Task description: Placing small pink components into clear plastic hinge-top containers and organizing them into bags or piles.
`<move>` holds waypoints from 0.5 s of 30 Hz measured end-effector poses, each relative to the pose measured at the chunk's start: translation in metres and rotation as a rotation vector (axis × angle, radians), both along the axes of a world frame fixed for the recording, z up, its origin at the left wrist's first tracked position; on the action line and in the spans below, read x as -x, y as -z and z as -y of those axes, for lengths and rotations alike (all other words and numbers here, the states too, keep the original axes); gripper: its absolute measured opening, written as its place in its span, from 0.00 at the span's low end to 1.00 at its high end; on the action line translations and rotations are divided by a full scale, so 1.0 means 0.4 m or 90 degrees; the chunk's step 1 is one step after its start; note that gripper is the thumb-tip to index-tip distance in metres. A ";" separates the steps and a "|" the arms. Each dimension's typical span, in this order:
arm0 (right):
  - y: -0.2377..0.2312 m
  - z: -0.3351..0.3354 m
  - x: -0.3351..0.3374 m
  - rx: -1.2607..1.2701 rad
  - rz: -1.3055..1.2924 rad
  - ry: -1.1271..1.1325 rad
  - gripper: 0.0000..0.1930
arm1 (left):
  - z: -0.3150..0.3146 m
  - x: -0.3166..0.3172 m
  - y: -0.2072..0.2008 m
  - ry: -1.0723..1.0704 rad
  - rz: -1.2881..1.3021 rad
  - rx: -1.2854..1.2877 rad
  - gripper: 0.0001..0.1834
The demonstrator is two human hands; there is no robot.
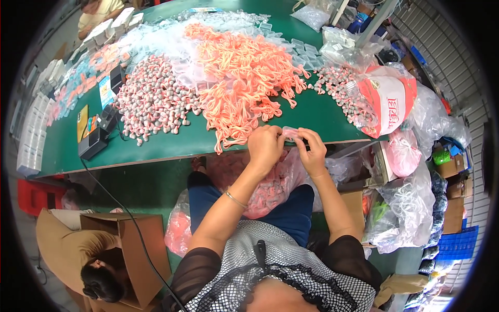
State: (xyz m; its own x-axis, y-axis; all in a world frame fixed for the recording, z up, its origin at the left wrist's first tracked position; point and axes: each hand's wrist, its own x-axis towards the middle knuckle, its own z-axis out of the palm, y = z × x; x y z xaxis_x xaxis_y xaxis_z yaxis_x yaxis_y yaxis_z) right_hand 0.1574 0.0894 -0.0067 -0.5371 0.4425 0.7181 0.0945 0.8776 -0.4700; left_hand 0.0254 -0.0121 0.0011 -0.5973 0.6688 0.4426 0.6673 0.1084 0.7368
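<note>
Over the front edge of the green table, my left hand [264, 149] and my right hand [312, 154] are close together. Both pinch a small transparent plastic box [290, 133] with a pinkish look; what is inside is too small to make out. My left hand is beside the near end of a heap of bundled orange cords [241, 73]. Left of the cords lies a pile of small pink-and-grey rounded pieces [156, 96]. Transparent plastic boxes [189, 70] are heaped behind and beside the cords.
A red-and-white sack [387, 99] lies at the table's right, more rounded pieces [338, 86] spilling near it. A dark device [93, 143] trails a cable. Below is a bag of pink items [267, 192]. One person [78, 249] bends into a cardboard box [148, 255]; another [99, 15] sits far left.
</note>
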 end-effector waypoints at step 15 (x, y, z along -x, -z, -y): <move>0.021 0.002 0.002 -0.049 -0.026 0.002 0.09 | 0.002 -0.013 0.016 -0.029 -0.009 -0.018 0.05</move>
